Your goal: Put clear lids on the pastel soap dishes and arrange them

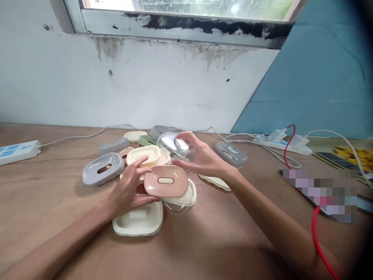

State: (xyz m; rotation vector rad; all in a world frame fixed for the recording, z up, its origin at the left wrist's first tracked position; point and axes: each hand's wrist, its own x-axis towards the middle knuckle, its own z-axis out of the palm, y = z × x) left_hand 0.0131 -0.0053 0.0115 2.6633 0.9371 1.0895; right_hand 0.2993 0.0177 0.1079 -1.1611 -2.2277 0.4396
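My left hand grips a pinkish-tan soap dish by its left end, thumb below and fingers above. A pale slot shows in the middle of this dish. My right hand is closed round the side of a transparent lid with a round sticker, held over the pile. Under the tan dish lie another transparent lid and a cream piece, partly hidden. Nearest me, a cream tray rests on the table below my left hand. More cream dishes are stacked just behind it.
Grey dishes lie left of the pile; a lidded grey one sits right. A green piece is at the back. Power strips with cables stand at both sides. A phone and red cable are at right.
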